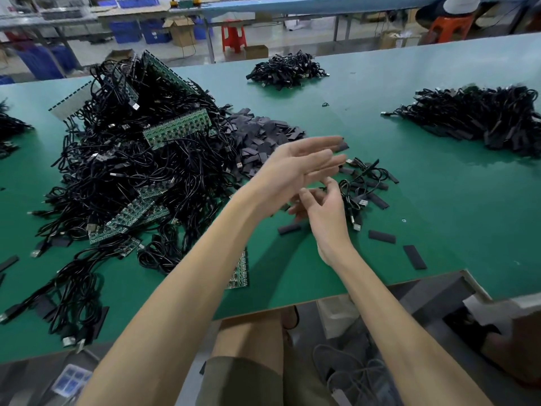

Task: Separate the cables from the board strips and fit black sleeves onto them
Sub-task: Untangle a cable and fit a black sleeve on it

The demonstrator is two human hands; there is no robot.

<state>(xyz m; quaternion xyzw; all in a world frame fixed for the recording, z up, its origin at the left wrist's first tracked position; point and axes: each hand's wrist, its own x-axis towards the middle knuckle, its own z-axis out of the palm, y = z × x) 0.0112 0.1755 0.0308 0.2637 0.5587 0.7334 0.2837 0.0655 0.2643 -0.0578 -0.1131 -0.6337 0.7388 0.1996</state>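
Observation:
A big tangle of black cables (128, 171) mixed with green board strips (178, 128) covers the left of the green table (439, 206). Beside it lies a heap of black sleeves (263, 136). My left hand (295, 165) hovers above the table with straight fingers pointing right, holding nothing. Just below it, my right hand (322, 206) has loosely curled fingers; nothing shows in its grip. A small bunch of cables and sleeves (363, 186) lies right behind my right hand.
Loose sleeves (382, 236) lie near the table's front edge. Finished-looking cable piles sit at the back centre (288, 70) and far right (480, 115). A board strip (241, 271) lies under my left forearm. Stools, crates and another bench stand beyond.

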